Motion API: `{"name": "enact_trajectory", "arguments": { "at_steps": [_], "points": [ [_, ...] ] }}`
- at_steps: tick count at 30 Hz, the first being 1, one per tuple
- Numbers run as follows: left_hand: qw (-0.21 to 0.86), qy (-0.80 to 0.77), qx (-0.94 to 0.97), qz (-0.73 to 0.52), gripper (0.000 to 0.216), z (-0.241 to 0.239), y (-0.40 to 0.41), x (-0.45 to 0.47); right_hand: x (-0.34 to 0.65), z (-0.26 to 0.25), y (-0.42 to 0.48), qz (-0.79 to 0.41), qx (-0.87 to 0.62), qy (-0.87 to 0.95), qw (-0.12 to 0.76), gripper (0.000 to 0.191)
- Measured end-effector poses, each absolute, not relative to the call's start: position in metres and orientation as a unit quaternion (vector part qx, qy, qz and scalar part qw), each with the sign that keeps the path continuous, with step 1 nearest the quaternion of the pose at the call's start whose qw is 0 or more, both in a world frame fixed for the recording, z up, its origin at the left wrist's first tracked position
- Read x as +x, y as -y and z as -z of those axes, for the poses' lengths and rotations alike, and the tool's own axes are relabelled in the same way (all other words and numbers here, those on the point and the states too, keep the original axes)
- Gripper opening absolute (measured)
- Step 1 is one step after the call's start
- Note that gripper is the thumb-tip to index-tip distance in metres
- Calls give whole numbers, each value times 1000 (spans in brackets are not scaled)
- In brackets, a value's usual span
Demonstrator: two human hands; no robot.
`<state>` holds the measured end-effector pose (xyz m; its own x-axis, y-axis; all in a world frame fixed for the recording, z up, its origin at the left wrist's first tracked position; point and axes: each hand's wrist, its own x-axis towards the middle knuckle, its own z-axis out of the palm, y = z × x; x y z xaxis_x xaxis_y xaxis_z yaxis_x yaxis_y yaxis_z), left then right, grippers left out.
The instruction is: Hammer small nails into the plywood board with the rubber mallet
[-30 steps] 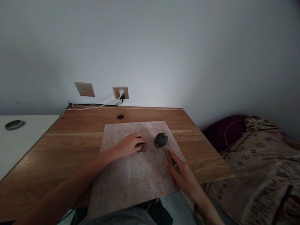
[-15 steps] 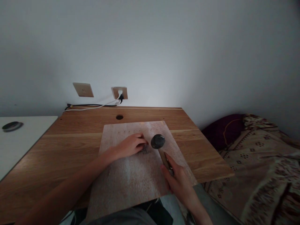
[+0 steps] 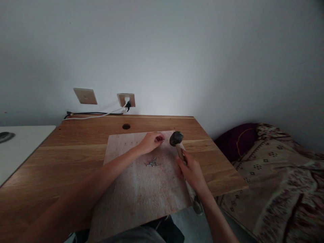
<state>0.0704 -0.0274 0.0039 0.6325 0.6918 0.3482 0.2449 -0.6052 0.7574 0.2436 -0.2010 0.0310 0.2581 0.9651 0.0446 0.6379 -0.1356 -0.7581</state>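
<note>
My left hand (image 3: 151, 142) is closed in a pinch just above the far part of a pale wooden board (image 3: 141, 192). Whatever lies between its fingertips is too small to make out. A little nearer to me, a small heap of metal nails (image 3: 153, 163) rests on the board. My right hand (image 3: 191, 170) grips the wooden handle of a mallet (image 3: 176, 138) with a dark, rounded head. The mallet head is raised near the board's far right corner, to the right of my left fingertips. Several small dots, possibly nail heads, run along the board's far edge.
Beneath the board is a wooden table (image 3: 76, 148) with a round cable hole (image 3: 126, 126). Cables (image 3: 96, 115) run along the wall to a socket (image 3: 126, 100). A white surface (image 3: 22, 148) adjoins at left. Patterned bedding (image 3: 273, 175) lies at right.
My left hand has left the nails and moved to the board's far edge, uncovering the heap. The mallet in my right hand has moved slightly farther away and to the right.
</note>
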Motion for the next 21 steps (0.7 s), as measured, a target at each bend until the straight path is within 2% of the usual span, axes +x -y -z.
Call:
{"name": "enact_trajectory", "arguments": {
  "at_steps": [4, 7, 12, 17, 21],
  "points": [
    [340, -304, 825, -334, 16, 4, 9, 100, 254, -32, 169, -190, -739, 534, 365, 44],
    [333, -305, 828, -331, 20, 7, 5, 107, 258, -29, 155, -225, -729, 526, 375, 37],
    [357, -268, 837, -316, 26, 5, 3, 104, 259, -17, 150, -272, -733, 489, 387, 44],
    [344, -265, 848, -302, 28, 5, -1, 108, 262, -11, 149, -287, -724, 483, 401, 43],
    [337, -239, 862, -294, 28, 7, -1, 111, 264, -12, 148, -297, -721, 477, 404, 35]
  ]
}}
